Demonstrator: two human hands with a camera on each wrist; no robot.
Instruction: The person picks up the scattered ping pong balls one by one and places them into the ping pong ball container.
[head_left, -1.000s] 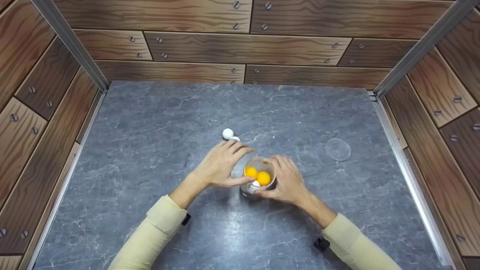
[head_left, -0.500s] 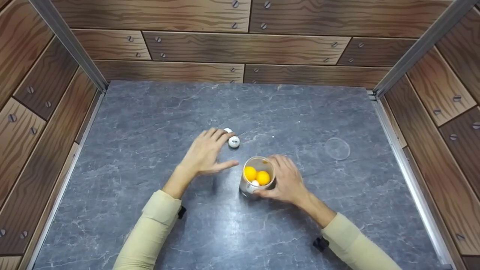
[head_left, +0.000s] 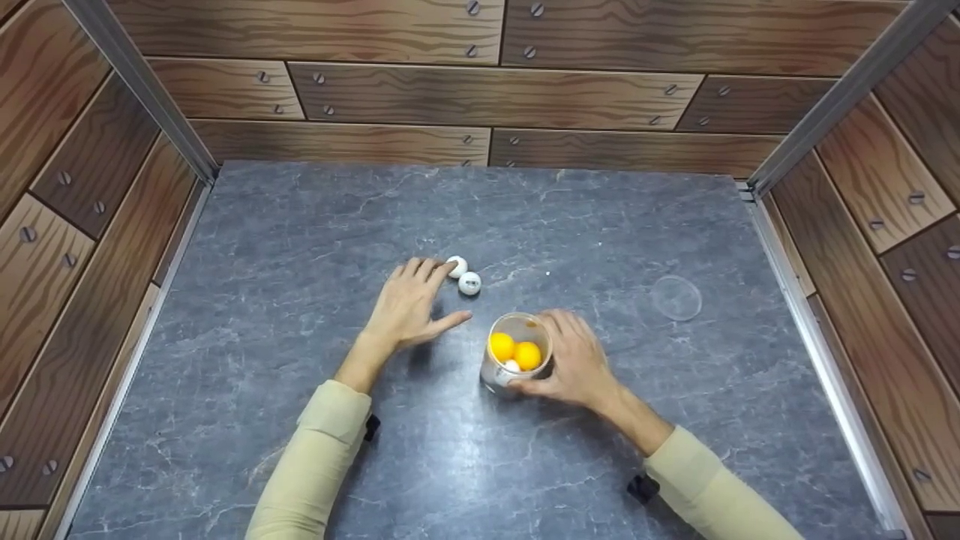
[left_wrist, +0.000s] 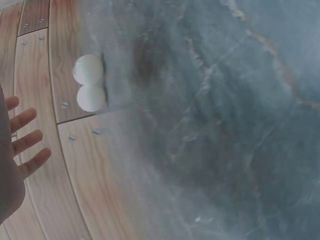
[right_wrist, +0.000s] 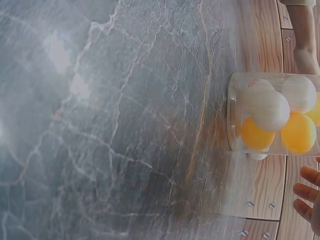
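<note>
Two white ping-pong balls [head_left: 469, 283] lie side by side on the table, and in the left wrist view both balls [left_wrist: 90, 82] stand out near the wall. My left hand [head_left: 407, 304] hovers beside them, fingers spread and nothing held; its fingertips overlap the farther ball, though contact cannot be made out. My right hand [head_left: 574, 360] grips a clear plastic jar [head_left: 491, 379] from the right, thumb in front and fingers behind. Inside it are orange ping-pong balls [head_left: 527, 356] and white ones, seen through the wall in the right wrist view, where an orange ball [right_wrist: 298, 132] sits low.
A clear round lid [head_left: 676, 298] lies flat on the table, right of the jar. The grey marbled table [head_left: 300, 225] is enclosed by wood-patterned walls [head_left: 495, 97] with metal posts [head_left: 142, 90] at the corners.
My left hand has moved left and away from the jar's mouth to the two white balls, its fingers now extended beside them. My right hand and the jar have stayed in place.
</note>
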